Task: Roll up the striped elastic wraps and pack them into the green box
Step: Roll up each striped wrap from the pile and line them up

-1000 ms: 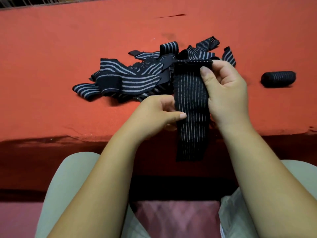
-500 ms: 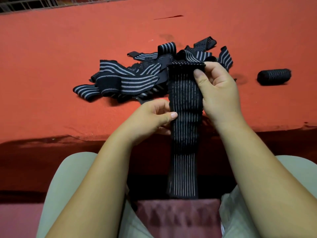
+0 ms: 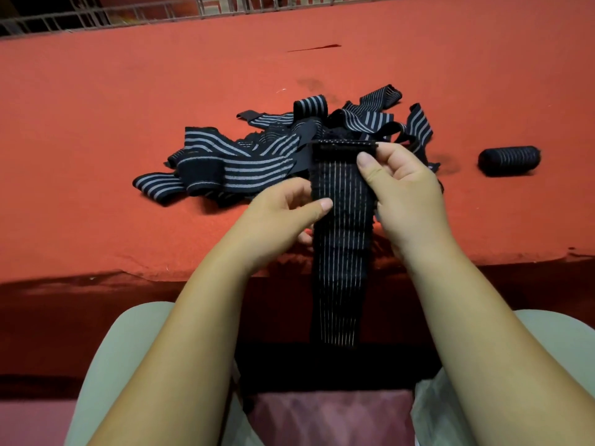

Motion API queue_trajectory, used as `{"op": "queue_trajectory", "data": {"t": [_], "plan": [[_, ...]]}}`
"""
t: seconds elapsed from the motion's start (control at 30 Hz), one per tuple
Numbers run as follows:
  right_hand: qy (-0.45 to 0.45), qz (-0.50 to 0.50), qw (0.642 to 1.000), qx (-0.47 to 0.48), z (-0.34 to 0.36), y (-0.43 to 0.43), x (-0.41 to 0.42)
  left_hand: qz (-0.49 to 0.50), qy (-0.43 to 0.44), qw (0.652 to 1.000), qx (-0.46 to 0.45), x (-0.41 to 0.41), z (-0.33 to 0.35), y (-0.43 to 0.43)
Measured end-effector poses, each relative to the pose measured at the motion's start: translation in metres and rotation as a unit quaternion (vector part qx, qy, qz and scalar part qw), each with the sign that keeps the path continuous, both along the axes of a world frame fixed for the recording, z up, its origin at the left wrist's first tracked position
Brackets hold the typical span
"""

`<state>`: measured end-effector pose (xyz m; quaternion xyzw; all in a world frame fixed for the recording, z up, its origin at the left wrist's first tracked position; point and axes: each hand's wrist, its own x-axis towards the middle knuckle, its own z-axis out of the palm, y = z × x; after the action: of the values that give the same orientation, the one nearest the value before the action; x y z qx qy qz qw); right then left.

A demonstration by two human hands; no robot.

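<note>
Right hand (image 3: 409,194) pinches the top end of one wrap (image 3: 341,239), thumb on the front face, fingers curled behind. Left hand (image 3: 283,217) pinches the wrap's left edge lower down, thumb laid across the stripes. The strip hangs straight from this grip, over the table's near edge toward the lap. Judgement: it is held taut and flat so the top end can be turned over to start a tight roll.

The remaining wraps lie in a tangled pile (image 3: 257,162) just beyond the hands. One finished roll (image 3: 508,160) lies apart on the right. No box is in view.

The table (image 3: 128,91) is covered in red cloth, with a dark slit and a faint stain near the far side. A metal rail (image 3: 128,20) runs behind it. Lighting is dim.
</note>
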<state>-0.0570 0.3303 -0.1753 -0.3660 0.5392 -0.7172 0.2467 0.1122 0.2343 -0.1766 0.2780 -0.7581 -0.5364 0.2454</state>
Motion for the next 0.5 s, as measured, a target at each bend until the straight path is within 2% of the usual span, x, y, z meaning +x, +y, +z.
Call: {"op": "queue_trajectory", "data": {"t": [0.13, 0.2, 0.5], "plan": [[-0.015, 0.023, 1.000, -0.004, 0.000, -0.001, 0.001, 0.068, 0.128, 0.989, 0.024, -0.013, 0.014, -0.001], [-0.009, 0.030, 1.000, 0.001, 0.000, -0.001, -0.001, 0.092, 0.160, 0.982, 0.034, -0.017, 0.017, -0.002], [0.035, 0.043, 0.998, 0.019, 0.005, -0.002, -0.016, 0.069, 0.173, 0.982, 0.010, -0.032, 0.015, -0.011]]}}
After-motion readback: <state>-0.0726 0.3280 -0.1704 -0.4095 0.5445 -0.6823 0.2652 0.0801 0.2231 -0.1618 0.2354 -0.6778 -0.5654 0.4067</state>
